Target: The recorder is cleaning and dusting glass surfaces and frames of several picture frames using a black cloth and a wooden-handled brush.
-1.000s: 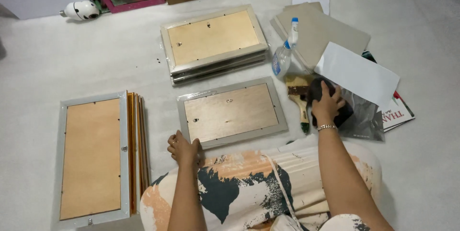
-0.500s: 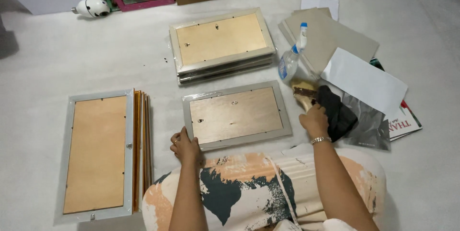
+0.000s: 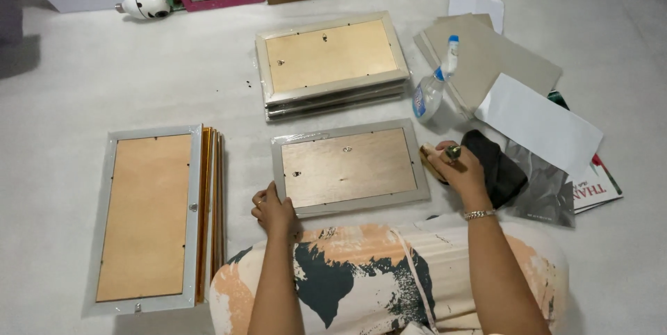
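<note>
Head view: left hand (image 3: 274, 208) presses flat on the face-down frame (image 3: 349, 167), steadying its 7 o'clock corner; right hand (image 3: 458, 168) grips a brush (image 3: 429, 160) at 3 o'clock.

Right hand (image 3: 462, 172) hides its tool (only a wooden tip shows)
</note>
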